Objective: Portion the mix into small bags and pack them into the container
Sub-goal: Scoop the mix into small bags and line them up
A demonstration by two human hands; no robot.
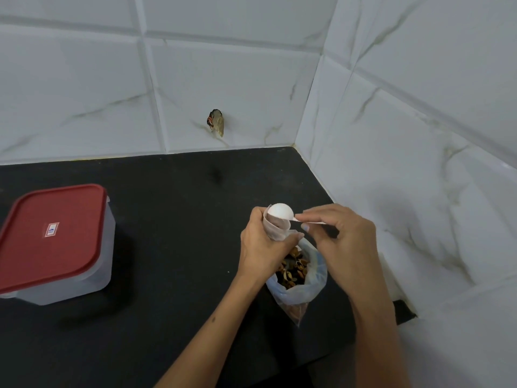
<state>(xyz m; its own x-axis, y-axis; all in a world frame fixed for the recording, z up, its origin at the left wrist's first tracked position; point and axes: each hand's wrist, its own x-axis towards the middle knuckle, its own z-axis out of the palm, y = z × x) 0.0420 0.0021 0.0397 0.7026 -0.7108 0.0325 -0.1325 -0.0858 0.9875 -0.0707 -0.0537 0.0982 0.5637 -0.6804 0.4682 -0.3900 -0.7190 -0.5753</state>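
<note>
Head view: the left hand [261, 242] grips a small bag [275, 229] upright, while the right hand [340, 236] pinches a white spoon [280, 211] tipped over its mouth. We're mid-portioning, I'd say. The mix [292, 268] sits in the big bag [300, 287] below. Next comes another scoop or sealing; the red-lidded container [53, 239] waits well apart, lid on.
</note>
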